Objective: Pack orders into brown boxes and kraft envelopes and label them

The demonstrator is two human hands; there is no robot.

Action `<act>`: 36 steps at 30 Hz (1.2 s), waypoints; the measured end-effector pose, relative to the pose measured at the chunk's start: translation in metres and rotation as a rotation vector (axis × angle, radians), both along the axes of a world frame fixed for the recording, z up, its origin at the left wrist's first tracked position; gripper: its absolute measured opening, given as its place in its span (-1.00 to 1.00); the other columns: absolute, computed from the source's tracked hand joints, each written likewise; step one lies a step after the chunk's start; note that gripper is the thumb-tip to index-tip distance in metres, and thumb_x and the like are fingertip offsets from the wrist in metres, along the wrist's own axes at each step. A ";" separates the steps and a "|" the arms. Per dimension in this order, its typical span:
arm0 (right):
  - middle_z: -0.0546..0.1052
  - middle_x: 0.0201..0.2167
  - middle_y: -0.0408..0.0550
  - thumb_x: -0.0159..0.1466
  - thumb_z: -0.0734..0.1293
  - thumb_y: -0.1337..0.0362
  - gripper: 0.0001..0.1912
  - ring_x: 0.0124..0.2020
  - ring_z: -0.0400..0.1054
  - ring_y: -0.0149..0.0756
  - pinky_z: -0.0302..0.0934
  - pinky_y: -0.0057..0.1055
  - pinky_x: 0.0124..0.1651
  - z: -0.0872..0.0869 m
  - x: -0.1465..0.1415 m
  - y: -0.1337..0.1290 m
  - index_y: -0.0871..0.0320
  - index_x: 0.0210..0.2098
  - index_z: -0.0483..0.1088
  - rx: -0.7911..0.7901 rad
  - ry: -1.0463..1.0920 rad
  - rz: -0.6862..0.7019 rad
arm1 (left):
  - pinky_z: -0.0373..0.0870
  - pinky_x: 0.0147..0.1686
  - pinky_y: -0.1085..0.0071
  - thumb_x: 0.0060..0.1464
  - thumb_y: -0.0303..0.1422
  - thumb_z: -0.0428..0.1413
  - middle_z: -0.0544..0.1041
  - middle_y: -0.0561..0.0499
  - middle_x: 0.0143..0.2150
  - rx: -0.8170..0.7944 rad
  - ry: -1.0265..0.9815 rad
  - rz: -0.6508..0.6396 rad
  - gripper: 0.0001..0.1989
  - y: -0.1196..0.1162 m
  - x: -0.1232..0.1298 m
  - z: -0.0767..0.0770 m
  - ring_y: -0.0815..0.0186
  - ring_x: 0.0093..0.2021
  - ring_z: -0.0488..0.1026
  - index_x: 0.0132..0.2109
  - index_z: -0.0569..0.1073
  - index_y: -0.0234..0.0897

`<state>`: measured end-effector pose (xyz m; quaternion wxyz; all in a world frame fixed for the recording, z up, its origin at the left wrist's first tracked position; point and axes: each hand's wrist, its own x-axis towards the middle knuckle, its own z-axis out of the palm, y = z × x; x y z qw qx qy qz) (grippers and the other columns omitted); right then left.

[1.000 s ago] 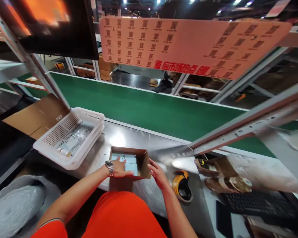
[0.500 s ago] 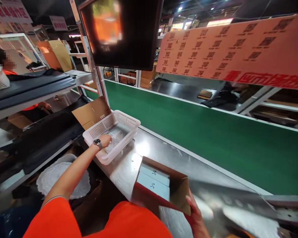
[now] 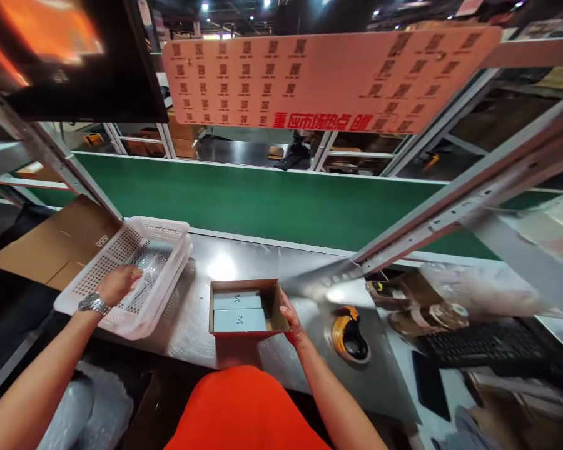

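Note:
My left hand (image 3: 119, 284) reaches into a white perforated plastic basket (image 3: 177, 265), which appears stacked on another. Its fingers are curled together beside crumpled clear plastic (image 3: 154, 262) lying in the basket; whatever they grip is hidden. My right hand (image 3: 291, 317) grips the right wall of an open cardboard box (image 3: 274, 301), thumb on the near side. Two pale flat-topped boxes (image 3: 238, 320) with dark marks sit side by side in it, filling its left part. The box stands on the metal table (image 3: 187, 337) in front of me.
Behind the table runs a green conveyor belt (image 3: 244, 197). A tape roll (image 3: 349, 334) lies right of the box. Further right are a keyboard (image 3: 488, 344) and a dark phone-like slab (image 3: 430, 384). A flattened cardboard piece (image 3: 51, 240) stands behind the basket; metal posts flank the table.
The view has swung right, bringing the tape roll and keyboard into sight. My left hand stays in the basket, its fingers now more curled. My right hand still holds the cardboard box.

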<state>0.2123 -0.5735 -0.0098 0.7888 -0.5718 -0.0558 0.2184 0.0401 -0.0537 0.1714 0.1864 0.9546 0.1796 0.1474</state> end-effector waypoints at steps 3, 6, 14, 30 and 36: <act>0.62 0.37 0.04 0.06 0.52 -0.26 -0.04 0.51 0.31 0.27 0.08 0.17 0.61 0.004 -0.003 0.002 -0.05 0.39 0.51 0.016 0.024 -0.014 | 0.62 -0.09 0.26 0.34 0.01 0.17 0.70 -0.03 -0.14 -0.083 -0.253 -0.073 -0.64 -0.063 0.020 0.036 0.14 -0.16 0.64 -0.05 0.63 -0.17; 0.63 0.35 0.01 0.06 0.50 -0.28 -0.05 0.49 0.34 0.25 0.14 0.18 0.58 0.006 -0.004 0.003 -0.08 0.39 0.51 0.022 0.022 -0.031 | 0.66 -0.06 0.25 0.41 -0.01 0.14 0.74 -0.06 -0.18 -0.569 -0.231 -0.248 -0.62 -0.163 0.049 0.037 0.17 -0.15 0.68 0.01 0.66 -0.20; 0.63 0.35 0.01 0.06 0.56 -0.26 -0.11 0.41 0.44 0.28 0.25 0.21 0.52 0.001 -0.012 -0.002 -0.07 0.31 0.55 0.081 0.090 -0.044 | 0.58 -0.29 0.34 0.26 0.00 0.25 0.72 -0.12 -0.36 -0.766 0.295 -0.144 -0.57 -0.339 0.137 -0.070 0.15 -0.31 0.68 -0.34 0.66 -0.29; 0.20 0.67 0.09 -0.06 0.73 -0.27 0.10 0.70 0.01 0.12 0.02 0.16 0.66 -0.007 0.032 -0.037 -0.11 0.40 0.47 -0.080 0.233 0.071 | 0.33 0.54 -0.22 0.33 -0.10 0.06 0.38 -0.50 0.55 -0.290 0.143 -0.095 -0.17 -0.248 0.005 -0.117 -0.23 0.57 0.34 0.58 0.21 -0.49; 0.61 0.37 0.10 -0.09 0.76 -0.15 -0.01 0.42 0.44 0.17 0.29 0.14 0.50 -0.011 0.036 -0.005 -0.06 0.27 0.54 -0.184 0.108 0.165 | 0.04 0.64 -0.20 0.26 0.02 0.18 0.32 -0.36 0.62 -0.516 0.323 -0.255 -0.18 -0.271 0.025 -0.115 -0.22 0.68 0.11 0.53 0.39 -0.29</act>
